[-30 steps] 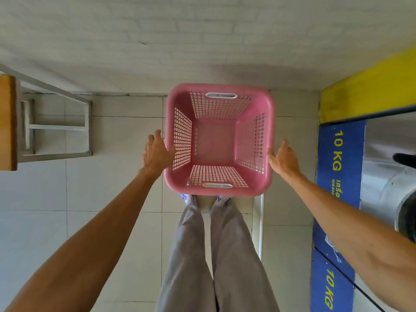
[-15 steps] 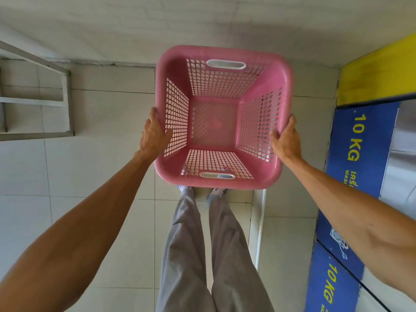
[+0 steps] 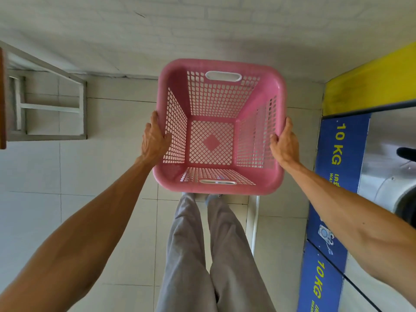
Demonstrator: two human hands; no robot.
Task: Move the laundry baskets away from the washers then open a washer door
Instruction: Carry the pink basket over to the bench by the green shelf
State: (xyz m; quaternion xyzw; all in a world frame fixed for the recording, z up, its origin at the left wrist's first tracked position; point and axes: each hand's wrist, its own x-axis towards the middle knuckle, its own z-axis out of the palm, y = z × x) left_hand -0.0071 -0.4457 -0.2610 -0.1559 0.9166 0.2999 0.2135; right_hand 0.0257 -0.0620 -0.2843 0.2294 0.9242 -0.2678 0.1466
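Note:
An empty pink laundry basket (image 3: 167,172) with lattice walls and white handle slots hangs in the air in front of me, above my feet. My left hand (image 3: 154,137) grips its left rim and my right hand (image 3: 284,143) grips its right rim. Along the right edge stands a washer (image 3: 382,176) with a steel front, blue "10 KG" panels and a yellow top band. Only a sliver of its round door shows at the far right, and it looks closed.
White tiled floor (image 3: 67,176) runs to a pale wall (image 3: 202,25) ahead. A metal-framed table with a wooden top (image 3: 54,106) stands at the left. A white pipe (image 3: 254,221) lies on the floor beside my grey trouser legs.
I have taken hold of the basket by both side rims and lifted it off the floor toward me. It looks larger and closer now.

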